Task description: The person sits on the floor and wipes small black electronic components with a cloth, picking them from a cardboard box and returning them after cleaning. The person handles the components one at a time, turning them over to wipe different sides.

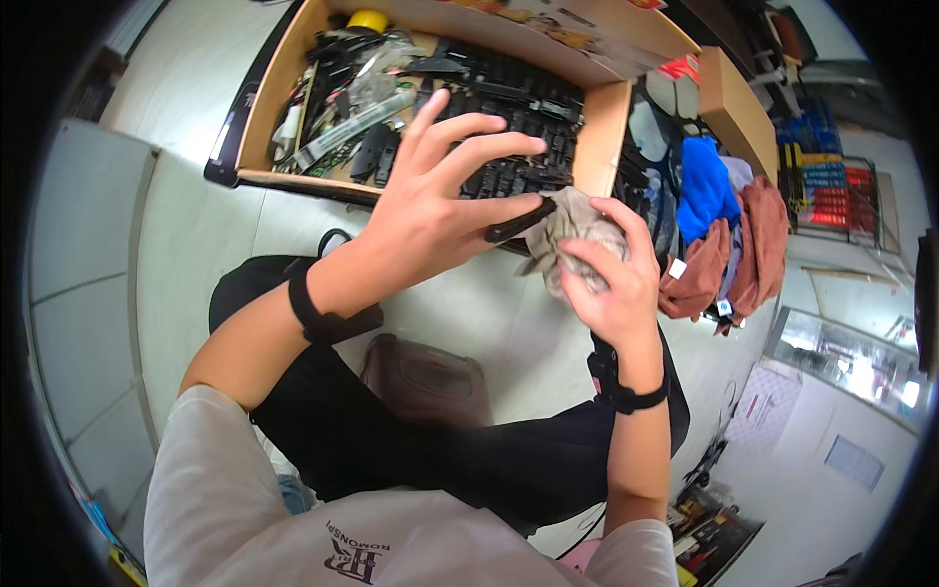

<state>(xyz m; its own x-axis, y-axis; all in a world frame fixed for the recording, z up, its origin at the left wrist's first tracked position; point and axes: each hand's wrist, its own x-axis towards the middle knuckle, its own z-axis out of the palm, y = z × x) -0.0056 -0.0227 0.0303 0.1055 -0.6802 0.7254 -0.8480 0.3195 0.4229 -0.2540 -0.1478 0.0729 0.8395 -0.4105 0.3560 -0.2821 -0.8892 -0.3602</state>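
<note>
We are holding a slim black piece (516, 223) in the left grip (425, 201), which is pinching it between the index finger and the thumb, while the other three fingers are fanning out over the cardboard box (599, 137). The piece is running beneath the index finger, tilting upward to the right; its lower-left end is sitting by the thumb, and its upper-right end is emerging past the fingertip and meeting a crumpled grey-beige cloth (577, 235). We are bunching this cloth in the right grip (626, 289), whose fingers and thumb are curling around its right side, so that its left side is pressing against the piece. Both grips are working in front of the box's near edge, close to its near right corner; how high above the floor (548, 362) they are hovering, we are not able to tell.

Inside the box, many small black parts (489, 73) are filling the area toward the right wall. Toward the left wall, a clear plastic strip (352, 132) is slanting among mixed pieces, and a yellow ring-shaped item (369, 21) is resting near the far left corner. Beyond the right edge, we are seeing a blue cloth (704, 186) lying beside brown cloths (758, 235).
</note>
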